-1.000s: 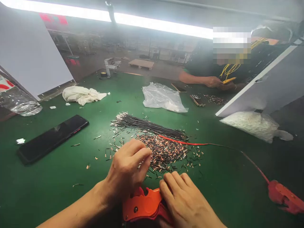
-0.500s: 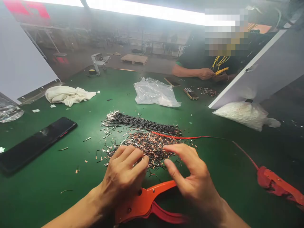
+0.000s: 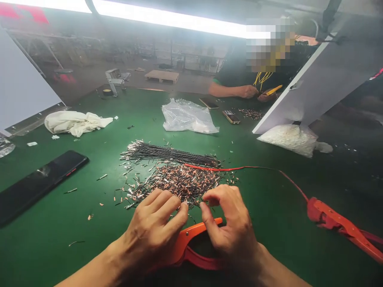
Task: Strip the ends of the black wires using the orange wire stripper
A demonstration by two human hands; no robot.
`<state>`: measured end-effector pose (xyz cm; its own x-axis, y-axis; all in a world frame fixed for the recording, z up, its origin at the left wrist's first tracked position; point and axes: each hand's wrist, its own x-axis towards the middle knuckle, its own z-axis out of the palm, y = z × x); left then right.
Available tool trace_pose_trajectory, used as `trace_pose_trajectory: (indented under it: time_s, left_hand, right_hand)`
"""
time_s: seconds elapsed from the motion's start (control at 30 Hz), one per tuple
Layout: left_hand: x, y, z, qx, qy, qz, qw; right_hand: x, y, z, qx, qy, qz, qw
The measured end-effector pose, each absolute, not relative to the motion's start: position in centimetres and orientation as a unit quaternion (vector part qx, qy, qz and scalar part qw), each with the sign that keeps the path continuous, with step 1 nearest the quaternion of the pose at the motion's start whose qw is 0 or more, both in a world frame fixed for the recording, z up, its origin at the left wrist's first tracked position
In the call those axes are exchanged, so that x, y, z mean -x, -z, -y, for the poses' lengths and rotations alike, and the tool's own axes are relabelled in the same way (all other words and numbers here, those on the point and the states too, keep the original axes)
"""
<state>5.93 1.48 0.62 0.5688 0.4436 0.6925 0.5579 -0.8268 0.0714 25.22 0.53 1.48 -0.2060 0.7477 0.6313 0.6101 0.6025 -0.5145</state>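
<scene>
My left hand [image 3: 155, 227] is curled with its fingers pressed together, the fingertips at the near edge of a pile of short cut wire pieces [image 3: 179, 181]. What it holds is hidden. My right hand [image 3: 231, 223] pinches thumb and forefinger at the same edge of the pile, and the pinched thing is too small to name. Under both hands an orange hand cutter [image 3: 194, 239] lies on the green table [image 3: 269, 223]. Behind the pile lies a bundle of long black wires [image 3: 170, 153].
A red wire [image 3: 239, 168] runs right to a second red tool [image 3: 338, 223]. A black phone [image 3: 38, 181] and white cloth [image 3: 74, 121] lie left. A clear bag [image 3: 187, 117], a white filled bag [image 3: 290, 137] and a slanted white board [image 3: 323, 79] stand behind. A co-worker's hands [image 3: 248, 91] work across the table.
My right hand left the cutter's handle, rose open, and now pinches at the pile's edge. The cutter lies uncovered between my hands. My left hand stayed curled at the pile.
</scene>
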Motion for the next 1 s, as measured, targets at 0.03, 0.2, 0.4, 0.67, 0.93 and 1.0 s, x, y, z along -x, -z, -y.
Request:
trace_pose_trajectory:
  time_s: [0.03,0.2,0.4,0.67,0.93,1.0]
  left_hand:
    - [-5.9,-0.6,-1.5,0.881,0.369,0.286,0.080]
    - [-5.7,-0.5,-1.5,0.881,0.373,0.278,0.082]
    - [-5.7,-0.2,-1.4,0.898,0.352,0.261,0.053]
    - [-6.8,-0.9,-1.3,0.906,0.347,0.237,0.046]
    - [-6.6,0.0,-0.4,0.916,0.310,0.247,0.067]
    - [-6.6,-0.1,-0.4,0.913,0.311,0.253,0.075]
  right_hand:
    - [-25.4,-1.6,-0.6,0.446,-0.075,0.770,0.450]
    - [-25.9,-1.7,-0.8,0.433,-0.111,0.796,0.407]
    - [-25.5,-0.9,-0.8,0.437,-0.083,0.810,0.382]
    - [-25.1,-0.6,-0.8,0.448,-0.025,0.810,0.377]
    - [-24.8,-0.6,-1.0,0.445,0.003,0.806,0.390]
    - [-24.7,-0.4,-1.0,0.443,0.005,0.807,0.391]
